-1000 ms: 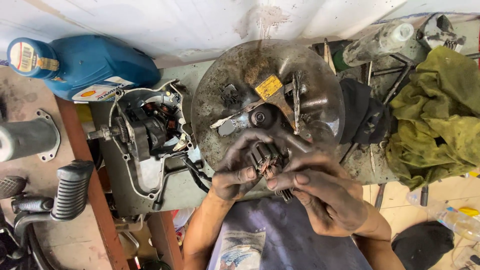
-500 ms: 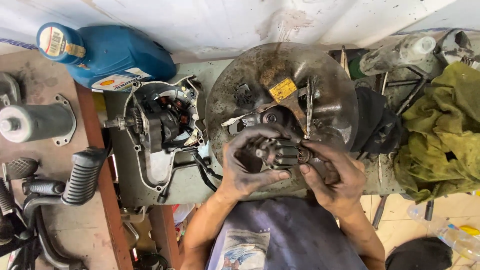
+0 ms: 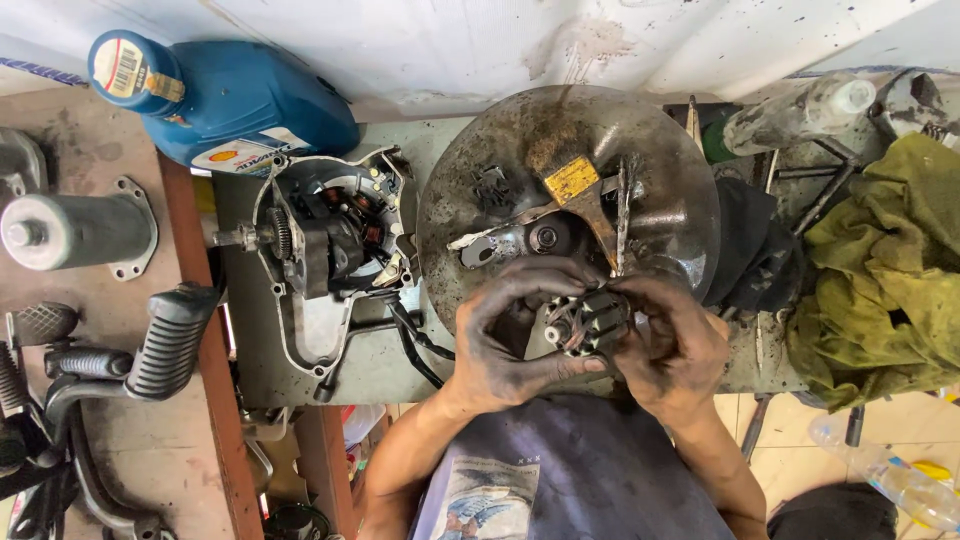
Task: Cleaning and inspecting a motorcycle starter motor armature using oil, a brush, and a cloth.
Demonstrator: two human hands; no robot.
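Hands drawn nearer, left hand (image 3: 505, 340) and right hand (image 3: 670, 345) curled (greasy), grip closed around rotor (image 3: 583, 322).

The part (image 3: 585, 322) is half hidden by blackened fingers (image 3: 520, 290); the footpegs (image 3: 60, 400) and plastic bottle (image 3: 890, 480) are cut off by the edges.

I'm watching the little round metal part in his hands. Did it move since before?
Yes. The small round motor part sat below the round metal pan's rim, then was lifted over its lower edge, between the left hand and right hand.
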